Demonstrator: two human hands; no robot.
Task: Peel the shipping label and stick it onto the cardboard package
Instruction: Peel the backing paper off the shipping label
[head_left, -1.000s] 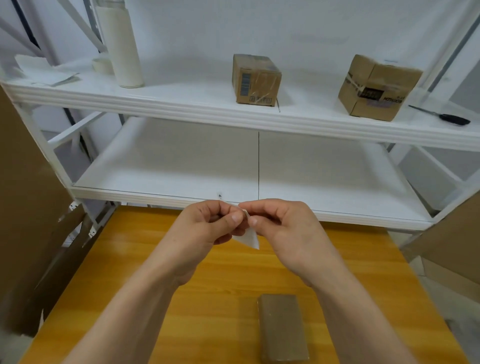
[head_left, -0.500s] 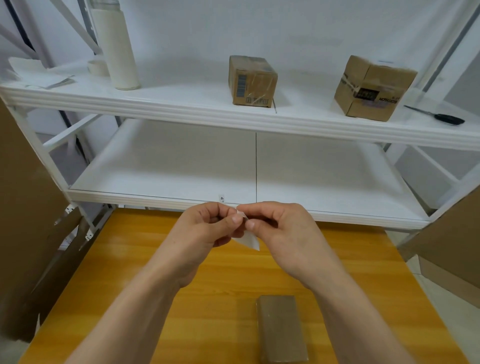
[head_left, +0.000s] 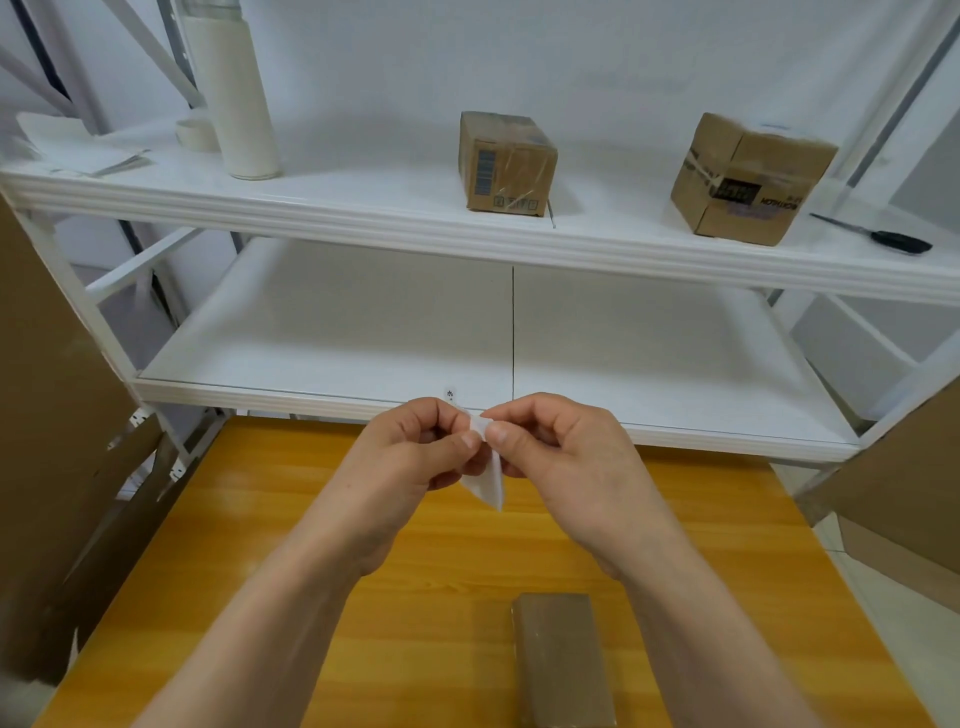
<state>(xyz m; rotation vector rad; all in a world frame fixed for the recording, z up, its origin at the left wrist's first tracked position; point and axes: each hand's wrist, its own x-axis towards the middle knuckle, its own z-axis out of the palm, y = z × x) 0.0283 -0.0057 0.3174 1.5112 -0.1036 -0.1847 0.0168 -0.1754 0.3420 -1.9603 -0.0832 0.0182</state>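
A small white shipping label (head_left: 488, 480) hangs between my two hands above the far part of the yellow wooden table (head_left: 291, 525). My left hand (head_left: 415, 457) pinches its top edge with thumb and fingertips. My right hand (head_left: 561, 452) pinches the same top corner from the other side, fingertips almost touching the left ones. The label's lower point droops down below the fingers. A flat brown cardboard package (head_left: 563, 660) lies on the table near the front edge, below and apart from both hands.
A white shelving unit (head_left: 467, 244) stands behind the table. Its upper shelf holds two cardboard boxes (head_left: 506, 163) (head_left: 748, 179), a white cylinder (head_left: 234, 93), a tape roll (head_left: 197, 135), papers and a black-handled tool (head_left: 883, 236). Brown cardboard sheets lean at both sides.
The hands stay together at the label's top corner with only small finger shifts. The view has tilted slightly.
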